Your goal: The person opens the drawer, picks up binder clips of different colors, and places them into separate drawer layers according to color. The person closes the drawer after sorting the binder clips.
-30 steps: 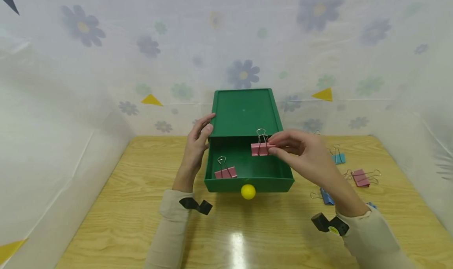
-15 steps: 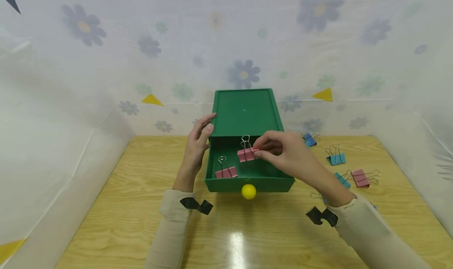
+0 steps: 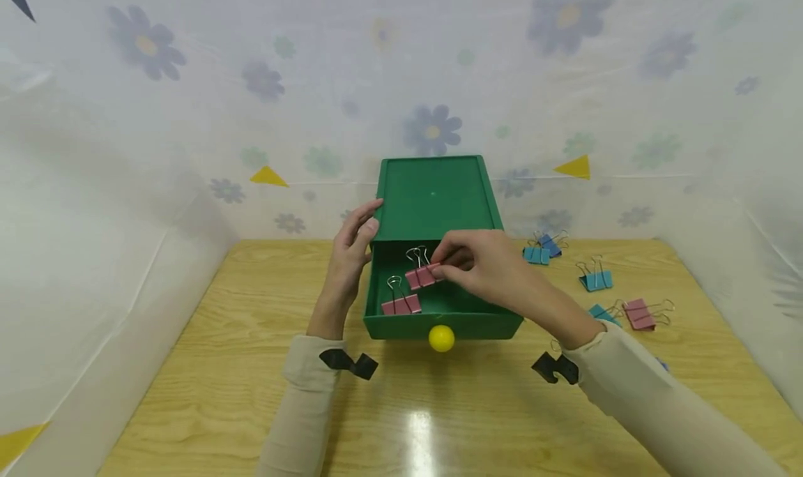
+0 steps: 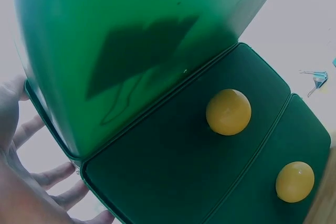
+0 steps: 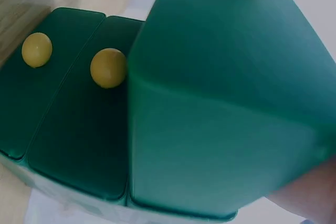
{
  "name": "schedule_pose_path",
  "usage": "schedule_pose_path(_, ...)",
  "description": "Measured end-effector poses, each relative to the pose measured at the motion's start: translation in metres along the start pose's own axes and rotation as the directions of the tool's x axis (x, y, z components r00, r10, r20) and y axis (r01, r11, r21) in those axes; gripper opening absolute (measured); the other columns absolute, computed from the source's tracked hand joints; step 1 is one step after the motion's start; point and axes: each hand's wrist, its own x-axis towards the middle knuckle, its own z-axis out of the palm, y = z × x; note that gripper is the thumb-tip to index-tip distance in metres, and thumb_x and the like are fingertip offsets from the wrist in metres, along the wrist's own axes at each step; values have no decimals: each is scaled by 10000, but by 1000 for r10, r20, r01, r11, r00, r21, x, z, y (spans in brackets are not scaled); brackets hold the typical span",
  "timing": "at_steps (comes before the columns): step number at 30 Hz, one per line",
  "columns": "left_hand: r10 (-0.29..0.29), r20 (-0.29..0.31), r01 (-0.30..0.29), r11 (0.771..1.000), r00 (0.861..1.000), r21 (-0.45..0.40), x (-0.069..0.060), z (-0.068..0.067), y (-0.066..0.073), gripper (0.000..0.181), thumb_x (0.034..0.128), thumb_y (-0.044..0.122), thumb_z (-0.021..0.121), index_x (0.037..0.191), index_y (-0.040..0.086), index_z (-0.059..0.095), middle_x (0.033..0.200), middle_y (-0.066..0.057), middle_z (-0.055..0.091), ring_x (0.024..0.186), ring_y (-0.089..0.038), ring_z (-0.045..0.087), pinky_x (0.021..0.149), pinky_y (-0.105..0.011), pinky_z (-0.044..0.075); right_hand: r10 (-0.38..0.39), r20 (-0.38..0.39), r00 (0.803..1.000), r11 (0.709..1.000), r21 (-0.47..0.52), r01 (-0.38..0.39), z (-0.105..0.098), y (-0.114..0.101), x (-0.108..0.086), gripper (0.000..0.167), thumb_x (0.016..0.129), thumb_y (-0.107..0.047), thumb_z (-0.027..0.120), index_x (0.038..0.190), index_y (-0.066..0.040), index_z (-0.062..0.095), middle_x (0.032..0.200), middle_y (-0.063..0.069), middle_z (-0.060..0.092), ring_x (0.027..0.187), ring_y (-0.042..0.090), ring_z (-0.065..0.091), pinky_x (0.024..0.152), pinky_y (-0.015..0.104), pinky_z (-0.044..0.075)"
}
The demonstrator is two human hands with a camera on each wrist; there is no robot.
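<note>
A green drawer cabinet (image 3: 433,197) stands with its top drawer (image 3: 401,329) pulled out, a yellow knob (image 3: 442,338) on the front. My right hand (image 3: 486,264) reaches over the drawer and pinches a pink binder clip (image 3: 419,277) by one end, its wire handles upward. A second pink binder clip (image 3: 401,305) sits at the drawer's front left. My left hand (image 3: 347,264) rests at the cabinet's left side, its spread fingers (image 4: 55,176) extended in the left wrist view. In the right wrist view the drawer wall hides the clip and most of my right hand (image 5: 310,192).
Blue and teal binder clips (image 3: 594,280) lie at the table's right, with another pink binder clip (image 3: 640,314) among them. Two lower drawers with yellow knobs (image 4: 295,182) show in the wrist views. A flowered curtain (image 3: 326,114) hangs behind the wooden table (image 3: 219,365).
My right hand has moved left and slightly down with the pink binder clip, bringing it near the other clip in the drawer. My left hand has stayed in place.
</note>
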Motion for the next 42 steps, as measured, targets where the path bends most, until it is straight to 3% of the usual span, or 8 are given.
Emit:
schedule_pose_path(13,-17,0,17,1000,1000,10,3,-1,1,455,1053,372,536,1493,257,554,1544,14,443,1414,-250,415,1049,-706,359,26,131,991,1000,-13,-24,11,-6,14,61,929,-52,759,930,-105,730,906,-22,727,819,99,717,730,298,590)
schedule_pose_path(23,-2,3,2,1000,1000,-9,2,0,-1,459,1055,337,525,1497,215,550,1537,-7,450,1389,-273,441,1041,-704,369,40,189,981,999,-30,-35,15,0,16,37,942,-91,755,944,-105,721,898,-37,727,825,102,699,755,327,583)
schedule_pose_path(42,11,-7,-11,1000,1000,-1,-3,2,-3,453,1052,368,538,1487,246,561,1525,-7,460,1386,-269,453,1042,-691,377,48,185,981,998,-49,-40,22,2,14,54,940,-94,758,983,-122,739,943,-28,739,864,115,710,774,322,583)
